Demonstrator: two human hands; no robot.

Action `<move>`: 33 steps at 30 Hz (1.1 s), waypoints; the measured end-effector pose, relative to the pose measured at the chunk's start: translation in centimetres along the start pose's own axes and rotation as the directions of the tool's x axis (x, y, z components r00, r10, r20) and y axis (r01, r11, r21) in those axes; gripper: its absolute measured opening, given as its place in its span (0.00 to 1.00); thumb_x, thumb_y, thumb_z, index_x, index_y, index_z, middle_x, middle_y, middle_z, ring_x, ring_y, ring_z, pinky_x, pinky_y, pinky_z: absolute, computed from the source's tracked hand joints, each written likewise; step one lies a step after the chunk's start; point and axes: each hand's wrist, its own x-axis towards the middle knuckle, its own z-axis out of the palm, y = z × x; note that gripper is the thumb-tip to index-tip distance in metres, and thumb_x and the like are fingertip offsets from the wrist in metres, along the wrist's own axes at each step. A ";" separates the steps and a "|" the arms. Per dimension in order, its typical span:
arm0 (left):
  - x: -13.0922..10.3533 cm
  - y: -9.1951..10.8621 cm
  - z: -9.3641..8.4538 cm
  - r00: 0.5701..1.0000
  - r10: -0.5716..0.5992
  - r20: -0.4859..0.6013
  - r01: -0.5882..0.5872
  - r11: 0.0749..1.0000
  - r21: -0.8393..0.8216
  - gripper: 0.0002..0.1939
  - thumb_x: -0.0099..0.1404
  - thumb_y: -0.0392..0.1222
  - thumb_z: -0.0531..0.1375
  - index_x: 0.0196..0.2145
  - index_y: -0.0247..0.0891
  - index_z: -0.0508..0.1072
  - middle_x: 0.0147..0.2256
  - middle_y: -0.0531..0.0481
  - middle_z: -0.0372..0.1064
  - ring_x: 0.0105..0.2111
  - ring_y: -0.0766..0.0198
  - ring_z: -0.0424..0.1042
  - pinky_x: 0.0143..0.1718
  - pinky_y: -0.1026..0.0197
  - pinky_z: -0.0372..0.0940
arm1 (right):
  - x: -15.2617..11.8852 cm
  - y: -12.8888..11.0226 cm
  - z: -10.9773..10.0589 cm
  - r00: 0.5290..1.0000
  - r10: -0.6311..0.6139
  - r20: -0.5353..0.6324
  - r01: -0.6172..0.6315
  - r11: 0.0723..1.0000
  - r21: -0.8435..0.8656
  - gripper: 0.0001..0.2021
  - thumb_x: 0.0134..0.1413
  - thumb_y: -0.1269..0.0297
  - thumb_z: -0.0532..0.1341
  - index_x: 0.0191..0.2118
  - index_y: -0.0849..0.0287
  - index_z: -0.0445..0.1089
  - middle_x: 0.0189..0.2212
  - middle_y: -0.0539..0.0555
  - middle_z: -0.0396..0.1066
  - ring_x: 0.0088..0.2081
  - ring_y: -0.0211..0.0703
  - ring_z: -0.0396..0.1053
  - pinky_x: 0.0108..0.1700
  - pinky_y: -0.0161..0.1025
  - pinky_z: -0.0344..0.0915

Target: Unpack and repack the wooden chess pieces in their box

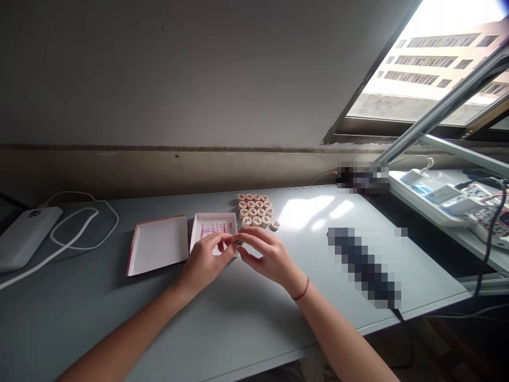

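Between the fingertips of both hands is a round wooden Chinese chess piece with a dark character on its face. My left hand pinches it from the left, and my right hand has its fingertips on it from the right. Just beyond the fingers, several more Chinese chess pieces stand in close rows, some with red characters and some with dark ones. One piece sits at their right front corner. Partly behind my left hand lies an open white box with pink lines drawn inside.
A shallow box lid lies inside up on the grey table. At the far left are a white power bank and its looped cable. A blurred dark object rests on the right. Metal framing and a power strip stand by the window.
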 end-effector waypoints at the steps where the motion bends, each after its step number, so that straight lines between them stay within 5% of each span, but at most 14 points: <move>1: 0.0 0.0 0.0 1.000 0.009 0.012 -0.009 1.000 0.011 0.13 0.66 0.49 0.53 0.36 0.40 0.74 0.31 0.53 0.72 0.32 0.65 0.69 0.36 0.64 0.64 | 0.0 0.1 -0.1 1.000 0.000 -0.001 0.000 1.000 -0.003 0.14 0.56 0.72 0.57 0.48 0.53 0.67 0.41 0.55 0.73 0.42 0.42 0.71 0.43 0.41 0.71; 5: 0.3 -0.4 -0.5 0.996 0.093 -0.005 -0.090 0.974 0.207 0.14 0.68 0.48 0.51 0.38 0.40 0.73 0.36 0.49 0.72 0.36 0.62 0.70 0.42 0.61 0.64 | -0.1 1.0 -1.7 0.977 0.208 -0.042 -0.211 0.976 -0.057 0.10 0.56 0.69 0.56 0.44 0.54 0.68 0.40 0.56 0.72 0.38 0.43 0.71 0.39 0.41 0.69; 8: 0.8 -1.6 -1.4 0.985 0.146 -0.092 -0.076 0.847 0.526 0.14 0.67 0.45 0.50 0.42 0.41 0.73 0.39 0.45 0.69 0.41 0.57 0.69 0.46 0.56 0.63 | -0.6 2.6 -3.3 0.868 0.474 -0.146 -0.495 0.849 -0.184 0.07 0.55 0.64 0.56 0.39 0.55 0.67 0.37 0.56 0.71 0.31 0.42 0.68 0.33 0.39 0.65; 11: 1.1 -3.0 -2.3 0.987 0.066 -0.148 0.067 0.665 0.744 0.15 0.66 0.44 0.52 0.47 0.41 0.72 0.39 0.43 0.64 0.37 0.55 0.69 0.40 0.57 0.64 | -1.5 4.6 -4.2 0.782 0.605 -0.150 -0.621 0.739 -0.262 0.05 0.53 0.62 0.56 0.34 0.55 0.65 0.34 0.54 0.71 0.31 0.43 0.66 0.31 0.37 0.61; 15: 1.0 -4.0 -2.8 0.977 -0.061 -0.202 0.200 0.581 0.789 0.20 0.66 0.46 0.51 0.54 0.42 0.68 0.40 0.44 0.60 0.30 0.59 0.69 0.29 0.61 0.64 | -2.5 6.3 -3.9 0.738 0.671 -0.063 -0.657 0.694 -0.294 0.04 0.52 0.61 0.55 0.32 0.55 0.63 0.32 0.53 0.69 0.31 0.42 0.66 0.32 0.37 0.59; 20: 1.2 -4.1 -3.2 0.970 -0.180 -0.165 0.241 0.602 0.762 0.20 0.67 0.42 0.49 0.56 0.44 0.64 0.39 0.47 0.61 0.27 0.63 0.70 0.28 0.63 0.63 | -2.8 6.9 -3.1 0.737 0.675 -0.036 -0.651 0.694 -0.306 0.06 0.50 0.63 0.54 0.35 0.55 0.64 0.32 0.53 0.69 0.29 0.41 0.65 0.32 0.36 0.59; 33: 1.6 -3.7 -3.3 0.964 -0.234 -0.124 0.249 0.642 0.725 0.21 0.62 0.33 0.48 0.51 0.43 0.68 0.40 0.47 0.64 0.29 0.62 0.70 0.31 0.62 0.63 | -2.5 6.7 -2.5 0.724 0.687 -0.065 -0.680 0.694 -0.238 0.08 0.50 0.63 0.54 0.37 0.54 0.65 0.35 0.54 0.70 0.29 0.41 0.65 0.33 0.37 0.59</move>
